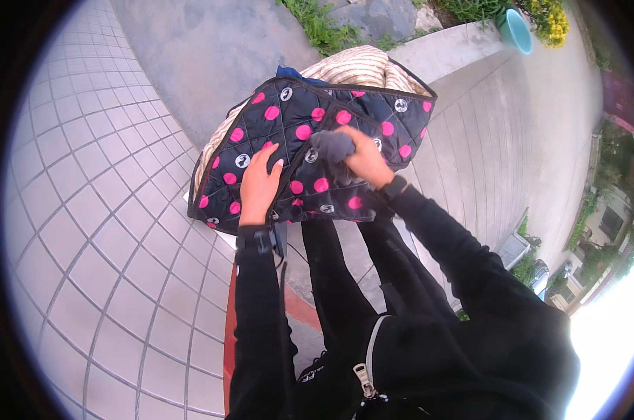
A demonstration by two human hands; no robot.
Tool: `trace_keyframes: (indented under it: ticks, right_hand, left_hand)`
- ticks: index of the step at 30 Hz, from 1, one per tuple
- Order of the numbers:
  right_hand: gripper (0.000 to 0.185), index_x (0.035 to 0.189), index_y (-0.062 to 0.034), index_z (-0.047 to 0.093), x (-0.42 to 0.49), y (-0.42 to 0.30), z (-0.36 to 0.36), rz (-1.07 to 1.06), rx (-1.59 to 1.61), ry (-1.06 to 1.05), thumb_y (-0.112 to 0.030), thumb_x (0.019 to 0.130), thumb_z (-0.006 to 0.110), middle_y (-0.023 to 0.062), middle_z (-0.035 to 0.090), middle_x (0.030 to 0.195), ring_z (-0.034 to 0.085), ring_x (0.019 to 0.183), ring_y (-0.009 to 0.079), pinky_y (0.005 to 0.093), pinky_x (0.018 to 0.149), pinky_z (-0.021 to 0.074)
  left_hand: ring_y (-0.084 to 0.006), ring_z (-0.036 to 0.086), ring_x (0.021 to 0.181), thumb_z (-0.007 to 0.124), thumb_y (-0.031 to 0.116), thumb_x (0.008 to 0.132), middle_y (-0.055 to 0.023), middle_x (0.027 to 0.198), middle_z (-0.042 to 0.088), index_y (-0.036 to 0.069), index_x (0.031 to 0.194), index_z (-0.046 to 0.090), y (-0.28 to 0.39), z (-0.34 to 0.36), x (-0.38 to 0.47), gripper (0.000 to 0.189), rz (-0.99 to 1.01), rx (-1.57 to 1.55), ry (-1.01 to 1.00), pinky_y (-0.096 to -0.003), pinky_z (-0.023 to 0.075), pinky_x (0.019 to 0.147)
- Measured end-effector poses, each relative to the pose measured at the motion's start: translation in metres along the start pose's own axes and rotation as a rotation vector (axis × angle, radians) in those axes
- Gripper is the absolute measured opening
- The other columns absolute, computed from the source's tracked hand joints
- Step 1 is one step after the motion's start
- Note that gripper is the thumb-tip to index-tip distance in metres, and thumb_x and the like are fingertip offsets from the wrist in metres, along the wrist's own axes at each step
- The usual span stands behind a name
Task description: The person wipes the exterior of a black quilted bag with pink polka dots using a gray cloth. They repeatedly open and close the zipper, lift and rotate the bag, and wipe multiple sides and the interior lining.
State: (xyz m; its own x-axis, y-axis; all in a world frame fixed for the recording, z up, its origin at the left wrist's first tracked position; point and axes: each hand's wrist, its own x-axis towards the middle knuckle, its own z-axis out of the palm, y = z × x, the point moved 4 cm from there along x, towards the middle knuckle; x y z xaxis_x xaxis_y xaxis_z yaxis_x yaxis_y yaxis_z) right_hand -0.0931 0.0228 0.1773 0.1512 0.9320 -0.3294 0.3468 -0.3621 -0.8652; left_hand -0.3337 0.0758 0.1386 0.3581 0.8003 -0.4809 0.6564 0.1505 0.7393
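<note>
A quilted black fabric cover with pink dots and round white motifs [303,132] lies before me, its striped cream lining [354,65] showing at the far edge and along the left. My left hand [262,178] rests on the quilted cloth with thumb and fingers apart, holding nothing. In my right hand [368,160] is a bunched dark grey cloth [331,147], held over the middle of the cover. A bit of blue fabric [296,74] sticks out at the cover's far edge. What lies beneath the cover is mostly hidden.
A white tiled wall [112,210] stands at the left. Beyond the cover is a grey concrete surface [212,58] with green plants [322,31] near it. A turquoise bucket [517,32] sits at the upper right beside yellow flowers [554,26]. Paving extends to the right.
</note>
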Motion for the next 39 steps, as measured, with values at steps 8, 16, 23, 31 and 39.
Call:
trace_keyframes:
  ticks: [8, 16, 23, 31, 39]
  right_hand:
    - [0.059, 0.118, -0.0102, 0.064, 0.13, 0.034, 0.07, -0.358, -0.552, -0.238, -0.036, 0.069, 0.084, 0.0198, 0.04, 0.151, 0.036, 0.14, 0.043, 0.0592, 0.107, 0.0391]
    - [0.022, 0.106, -0.0147, 0.065, 0.143, 0.093, 0.051, -0.579, -0.809, -0.326, -0.013, 0.086, 0.055, 0.0082, 0.06, 0.104, 0.062, 0.102, 0.0298, 0.0394, 0.081, 0.0551]
    - [0.03, 0.111, -0.0118, 0.064, 0.162, 0.067, -0.031, -0.204, -0.607, -0.108, -0.011, 0.082, 0.062, 0.0176, 0.065, 0.099, 0.065, 0.095, 0.0398, 0.0478, 0.082, 0.052]
    - [0.028, 0.109, -0.0134, 0.067, 0.176, 0.053, 0.129, -0.406, -0.794, -0.567, -0.011, 0.081, 0.066, 0.018, 0.062, 0.101, 0.065, 0.094, 0.0372, 0.047, 0.082, 0.0524]
    - [0.026, 0.103, -0.0129, 0.071, 0.14, 0.094, -0.074, -0.055, -0.753, -0.131, -0.019, 0.077, 0.067, 0.0145, 0.064, 0.098, 0.066, 0.092, 0.0358, 0.0457, 0.078, 0.053]
  left_hand:
    - [-0.0451, 0.019, 0.149, 0.068, 0.062, 0.082, -0.0203, 0.162, 0.021, 0.015, 0.151, 0.038, -0.04, 0.076, 0.06, 0.089, -0.085, 0.456, -0.027, -0.071, 0.0227, 0.111]
    - [-0.0385, 0.024, 0.149, 0.06, 0.055, 0.091, -0.0144, 0.163, 0.025, 0.019, 0.153, 0.038, -0.066, 0.103, 0.053, 0.075, -0.141, 0.618, 0.082, -0.0683, 0.0246, 0.111]
    - [-0.0333, 0.021, 0.151, 0.059, 0.036, 0.097, -0.013, 0.164, 0.023, 0.021, 0.155, 0.034, -0.08, 0.071, -0.004, 0.065, -0.341, 0.625, 0.038, -0.0718, 0.0248, 0.109]
    - [-0.0408, 0.024, 0.148, 0.064, 0.037, 0.093, -0.0136, 0.163, 0.023, 0.02, 0.154, 0.035, -0.142, 0.061, -0.069, 0.07, -0.464, 0.727, 0.15, -0.0674, 0.0328, 0.108]
    - [-0.0394, 0.049, 0.129, 0.061, 0.006, 0.084, -0.024, 0.139, 0.051, -0.002, 0.124, 0.058, -0.142, -0.003, -0.089, 0.041, -0.449, 0.528, 0.576, -0.0435, 0.0395, 0.109]
